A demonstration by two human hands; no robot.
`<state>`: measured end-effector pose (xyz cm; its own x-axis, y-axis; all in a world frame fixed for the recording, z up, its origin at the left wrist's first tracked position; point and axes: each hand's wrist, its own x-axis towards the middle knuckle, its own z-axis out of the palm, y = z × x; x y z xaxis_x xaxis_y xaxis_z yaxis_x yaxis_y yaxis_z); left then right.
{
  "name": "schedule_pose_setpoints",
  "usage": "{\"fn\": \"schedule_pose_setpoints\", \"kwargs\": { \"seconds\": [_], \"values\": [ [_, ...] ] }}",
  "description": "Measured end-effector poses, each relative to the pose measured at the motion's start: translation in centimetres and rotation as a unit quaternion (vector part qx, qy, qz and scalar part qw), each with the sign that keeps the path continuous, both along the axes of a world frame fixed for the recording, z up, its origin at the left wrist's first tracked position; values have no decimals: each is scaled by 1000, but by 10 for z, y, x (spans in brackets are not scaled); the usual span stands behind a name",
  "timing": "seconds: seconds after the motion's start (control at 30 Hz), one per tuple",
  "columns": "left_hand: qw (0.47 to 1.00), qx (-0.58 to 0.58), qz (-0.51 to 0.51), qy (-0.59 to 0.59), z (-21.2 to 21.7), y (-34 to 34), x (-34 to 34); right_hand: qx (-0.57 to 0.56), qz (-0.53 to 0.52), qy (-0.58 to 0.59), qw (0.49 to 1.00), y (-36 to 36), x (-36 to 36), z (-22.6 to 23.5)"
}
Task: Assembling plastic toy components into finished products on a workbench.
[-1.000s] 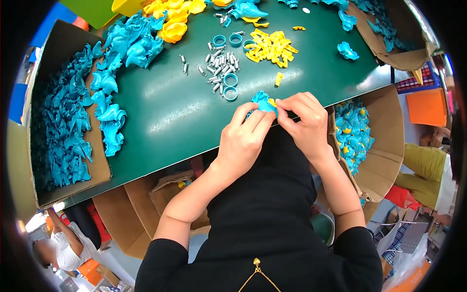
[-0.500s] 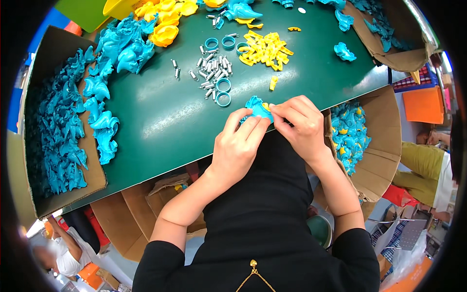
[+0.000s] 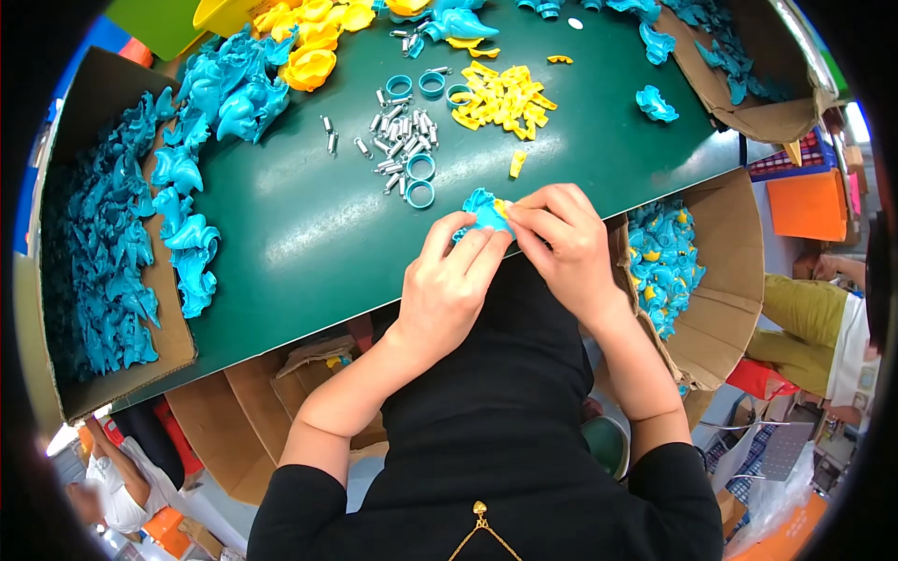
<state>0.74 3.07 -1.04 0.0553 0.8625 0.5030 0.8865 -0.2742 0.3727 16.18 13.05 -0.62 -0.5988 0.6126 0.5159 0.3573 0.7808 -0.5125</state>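
A blue moulded plastic part (image 3: 483, 208) with a ruffled edge is held above the table's near edge. My left hand (image 3: 447, 280) grips it from the left with bent fingers. My right hand (image 3: 566, 243) pinches a small yellow plastic piece (image 3: 501, 208) against its right side. Beyond the hands lie a single yellow piece (image 3: 517, 164), a heap of yellow pieces (image 3: 505, 98), several small metal springs (image 3: 404, 131) and blue rings (image 3: 420, 194).
A cardboard box (image 3: 178, 346) of blue parts stands at the left, with more blue parts (image 3: 234, 84) beside it. Yellow shells (image 3: 313, 56) lie at the back. Another box (image 3: 734, 271) below the table's right edge holds blue-and-yellow pieces. People (image 3: 809, 323) are at both sides.
The whole view has shifted slightly left. Both hands keep their hold on the blue part and the yellow piece, with only small finger movement.
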Motion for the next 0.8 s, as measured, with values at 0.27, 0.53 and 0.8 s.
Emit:
{"fn": "schedule_pose_setpoints", "kwargs": {
  "seconds": [0.27, 0.53, 0.8],
  "values": [
    [999, -7, -2, -44, 0, -6, -1, -36, 80, -226, 970, -3, 1, 44],
    [998, 24, 12, 52, 10, -23, -10, -32, 9, -37, 999, 100, -74, 36],
    [999, 3, 50, 3, -2, -33, -4, 39, 15, -172, 984, 127, -113, 20]
  ]
}}
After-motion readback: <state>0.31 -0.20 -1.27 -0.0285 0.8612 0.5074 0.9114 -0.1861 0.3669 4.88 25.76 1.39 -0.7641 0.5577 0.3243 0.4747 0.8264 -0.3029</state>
